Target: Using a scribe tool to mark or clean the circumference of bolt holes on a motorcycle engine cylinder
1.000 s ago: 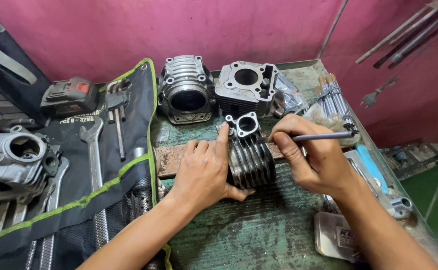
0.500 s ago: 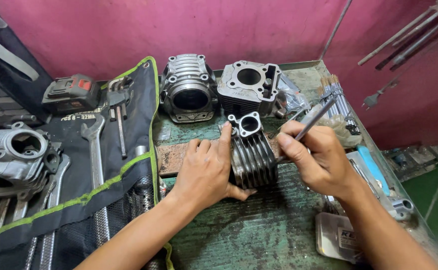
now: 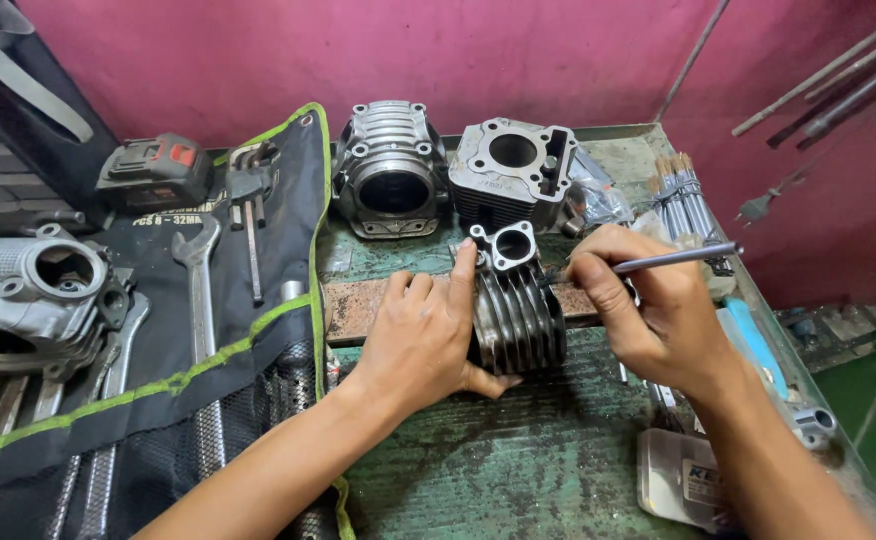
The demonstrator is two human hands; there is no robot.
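From the head view, the finned engine cylinder [image 3: 518,310] lies on its side on the green workbench [image 3: 518,470], across a rusty flat bar [image 3: 378,305]. Since a moment ago the thin metal tool [image 3: 673,258] has swung from steeply tilted to nearly level, its tip now at the cylinder's upper edge. The right hand [image 3: 648,310], just right of the cylinder, pinches the tool between closed fingers. The left hand [image 3: 423,335] lies flat against the cylinder's left flank, fingers spread, thumb beneath, bracing it.
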